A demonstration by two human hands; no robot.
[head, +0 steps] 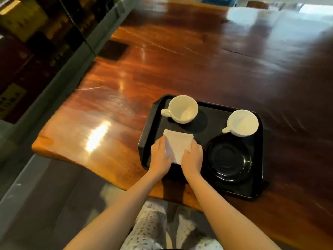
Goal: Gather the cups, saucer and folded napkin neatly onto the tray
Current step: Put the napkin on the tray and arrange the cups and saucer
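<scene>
Fingers of both hands lie flat and close together on the white folded paper napkin (177, 147), pressing it down rather than pinching it — left hand (161, 156) on its left edge, right hand (192, 156) over its near right corner. Neither hand is closed around anything; whether the thumbs tuck under the napkin's edge I cannot tell.

Napkin sits on the near left part of the black rectangular plastic tray (212, 112), turned slightly askew to the tray's sides. My reading: the hands are squaring it up and smoothing it, the last tidy-up.

Just beyond the fingertips — the first cream ceramic cup (182, 109), upright, handle pointing left, at the tray's far left corner. Right of the right hand, close beside it, the glossy black round saucer (228, 160), empty. Beyond the saucer, touching or nearly touching its far rim, the second cream ceramic cup (242, 122), handle also left.

All four items appear to be on the tray, which rests on the polished reddish wooden table (126, 83).
</scene>
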